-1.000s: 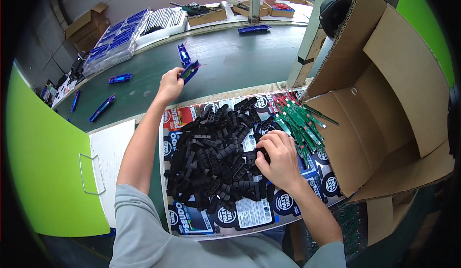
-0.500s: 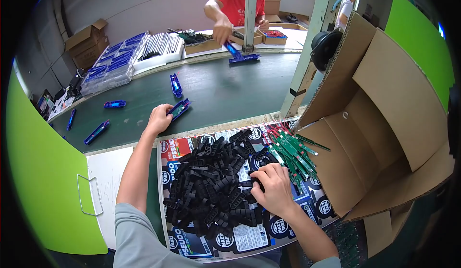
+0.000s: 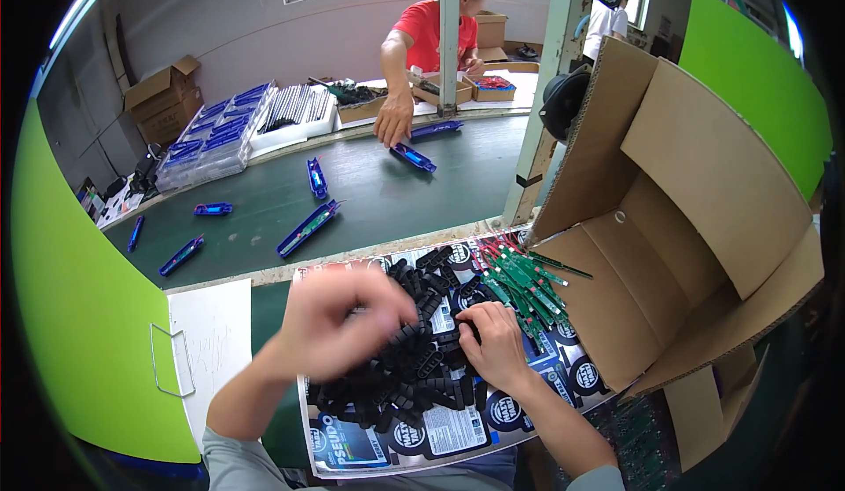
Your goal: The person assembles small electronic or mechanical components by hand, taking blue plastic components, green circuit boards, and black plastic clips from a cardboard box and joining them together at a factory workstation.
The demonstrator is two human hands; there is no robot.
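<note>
A heap of small black plastic parts (image 3: 414, 359), ribbed and blocky in shape, is being worked over on a glossy printed sheet (image 3: 440, 429) spread across the counter (image 3: 273, 315); the left hand (image 3: 339, 324) is being held over the heap's left side, blurred by motion, its fingers curled loosely, and whether anything is being held in it cannot be told; the right hand (image 3: 493, 346) is being pressed palm-down onto the heap's right edge, its fingers bent among the parts, and a grasp cannot be made out; a bundle of slim green circuit strips (image 3: 519, 284) with red ends is being kept just beside the heap, against the mouth of a large open cardboard box (image 3: 687, 227) of plain brown corrugated board; a white sheet with a wire clip (image 3: 207, 346) is lying to the left, next to a smooth bright-green panel (image 3: 79, 315); beyond the counter's edge, long blue cases (image 3: 308, 227) are being carried on a dark green belt (image 3: 370, 192), where another person's hand (image 3: 392, 126) is being laid near one of them; compared with half a second earlier, the left hand is being seen drawn back from the belt, where it was reaching to a blue case, to the heap.
</note>
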